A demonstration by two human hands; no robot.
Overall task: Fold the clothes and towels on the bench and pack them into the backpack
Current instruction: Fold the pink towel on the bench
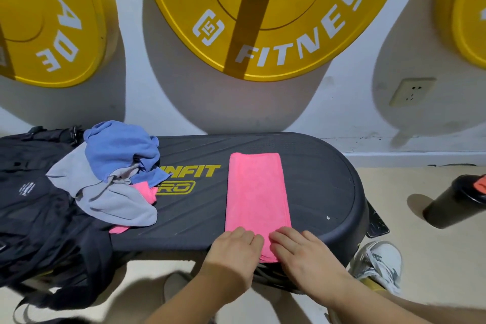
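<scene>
The folded pink towel (257,192) lies across the bench (318,179), printed "…NFIT …RO". At the front edge, the left hand (236,248) and right hand (302,250) cover its near end; I cannot tell whether they grip it. The black backpack (31,205) sits at the left end.

White wall (342,118) w/ yellow weight plates (263,21), socket (411,92), beige floor (420,258), black bottle (455,202) rt.

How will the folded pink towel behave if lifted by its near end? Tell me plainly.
Probably floppy: the pink towel lies in thin, flat layers on the bench, so it would likely droop and unfold unless supported. Being so thin, likely light. Its fuzzy surface should grip rather than slip.
</scene>
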